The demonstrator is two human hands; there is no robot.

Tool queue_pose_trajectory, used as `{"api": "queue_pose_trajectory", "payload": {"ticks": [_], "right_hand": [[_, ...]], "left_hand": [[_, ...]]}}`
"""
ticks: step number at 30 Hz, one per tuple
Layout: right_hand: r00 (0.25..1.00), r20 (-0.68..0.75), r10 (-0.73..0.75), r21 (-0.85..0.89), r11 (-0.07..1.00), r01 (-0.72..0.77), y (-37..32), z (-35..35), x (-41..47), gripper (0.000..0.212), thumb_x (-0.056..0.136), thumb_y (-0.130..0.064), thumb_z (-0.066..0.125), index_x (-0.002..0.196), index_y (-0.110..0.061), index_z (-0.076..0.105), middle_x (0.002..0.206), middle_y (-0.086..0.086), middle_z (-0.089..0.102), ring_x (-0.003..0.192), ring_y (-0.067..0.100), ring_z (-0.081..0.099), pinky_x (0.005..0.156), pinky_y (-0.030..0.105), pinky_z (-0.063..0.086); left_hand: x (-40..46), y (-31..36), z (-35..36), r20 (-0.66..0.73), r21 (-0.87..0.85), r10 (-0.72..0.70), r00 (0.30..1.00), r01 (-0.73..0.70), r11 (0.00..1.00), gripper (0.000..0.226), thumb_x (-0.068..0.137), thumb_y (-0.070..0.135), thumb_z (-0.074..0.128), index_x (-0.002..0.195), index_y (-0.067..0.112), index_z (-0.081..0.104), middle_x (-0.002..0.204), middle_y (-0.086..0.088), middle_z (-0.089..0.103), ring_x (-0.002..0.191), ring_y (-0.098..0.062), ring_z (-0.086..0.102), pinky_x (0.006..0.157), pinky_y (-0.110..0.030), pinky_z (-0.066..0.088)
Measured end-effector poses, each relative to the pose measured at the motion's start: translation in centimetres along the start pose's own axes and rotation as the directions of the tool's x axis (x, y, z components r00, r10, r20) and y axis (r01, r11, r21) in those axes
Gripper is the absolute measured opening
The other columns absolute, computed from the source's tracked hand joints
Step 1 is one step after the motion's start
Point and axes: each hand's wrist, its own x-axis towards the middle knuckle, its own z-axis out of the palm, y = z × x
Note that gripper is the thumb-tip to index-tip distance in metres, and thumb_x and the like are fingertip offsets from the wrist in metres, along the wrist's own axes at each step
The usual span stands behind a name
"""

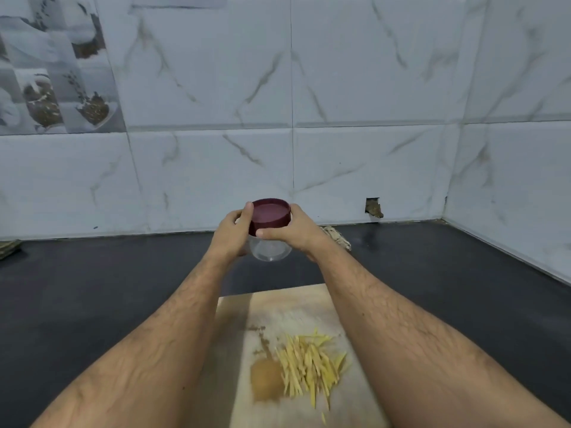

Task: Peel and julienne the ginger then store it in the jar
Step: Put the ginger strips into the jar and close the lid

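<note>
Left hand steadied the clear jar while right-hand fingers gripped its maroon lid, probably to unscrew it, near the counter's back edge.

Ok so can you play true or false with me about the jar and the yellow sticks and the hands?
1. Both hands are on the jar. True: the left hand holds its side and the right hand grips the lid.
2. The lid is green. False: it is dark red.
3. The ginger sticks are inside the jar. False: they lie in a pile on the cutting board, and the jar looks empty.
4. The jar is see-through. True.
5. A knife lies on the board. False: no knife is in view.
6. The counter is dark. True.
</note>
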Motion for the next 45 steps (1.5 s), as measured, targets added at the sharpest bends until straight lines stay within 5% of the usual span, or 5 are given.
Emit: {"api": "queue_pose_trajectory", "payload": {"ticks": [3, 7, 13, 20, 45], "right_hand": [[0.999, 0.017, -0.045, -0.012, 0.999, 0.045, -1.0, 1.4, -2.9, 0.093, 0.047, -0.053, 0.094, 0.126, -0.024, 0.054, 0.115, -0.008, 0.067, 0.107, 0.010, 0.064, 0.094, 0.036, 0.054], [0.995, 0.079, -0.063, 0.020, 0.998, 0.062, -2.7, 3.3, -8.6, 0.049, 0.066, -0.038, 0.090, 0.108, -0.030, 0.067, 0.103, -0.008, 0.073, 0.100, 0.009, 0.068, 0.094, 0.038, 0.055], [0.992, 0.106, -0.065, -0.014, 0.998, 0.067, -2.7, 5.9, -13.0, 0.061, 0.057, -0.054, 0.086, 0.111, -0.030, 0.070, 0.102, -0.009, 0.075, 0.100, 0.010, 0.068, 0.095, 0.042, 0.053], [0.995, 0.100, 0.023, -0.013, 1.000, -0.022, -2.2, 7.6, -14.4, 0.086, 0.043, -0.058, 0.091, 0.117, -0.027, 0.061, 0.104, -0.008, 0.071, 0.097, 0.009, 0.068, 0.088, 0.037, 0.057], [0.985, -0.116, 0.130, -0.183, 0.972, -0.149, -2.7, 10.1, -17.0, 0.126, 0.080, -0.028, 0.078, 0.152, -0.018, -0.025, 0.133, 0.005, 0.057, 0.116, 0.025, 0.056, 0.087, 0.027, 0.045]], "left_hand": [[-3.7, 0.8, -2.0, -0.004, 0.071, 0.025, 1.000, -0.024, 0.997, 0.073, 0.087, 0.081, 0.032, 0.113, 0.021, 0.065, 0.105, 0.002, 0.069, 0.098, -0.018, 0.065, 0.084, -0.045, 0.058], [-7.3, 0.3, -4.7, -0.033, 0.126, 0.015, 0.999, -0.010, 0.992, 0.103, 0.062, 0.100, 0.025, 0.100, 0.014, 0.068, 0.099, -0.005, 0.072, 0.093, -0.021, 0.067, 0.087, -0.042, 0.055], [-12.7, -0.5, -6.1, 0.064, -0.007, 0.105, 0.992, -0.105, 0.994, 0.055, 0.092, 0.057, 0.058, 0.131, 0.018, 0.054, 0.123, -0.002, 0.062, 0.111, -0.014, 0.062, 0.092, -0.033, 0.053], [-14.2, -1.2, -8.4, 0.248, 0.057, 0.065, 0.967, -0.081, 0.995, 0.125, 0.049, 0.052, 0.088, 0.154, 0.024, 0.027, 0.140, -0.002, 0.047, 0.124, -0.016, 0.053, 0.099, -0.026, 0.047], [-16.8, -0.6, -4.7, -0.146, 0.403, 0.082, 0.986, -0.016, 0.915, 0.085, 0.073, 0.060, 0.077, 0.134, 0.008, 0.047, 0.129, -0.006, 0.058, 0.117, -0.026, 0.057, 0.088, -0.035, 0.048]]}}
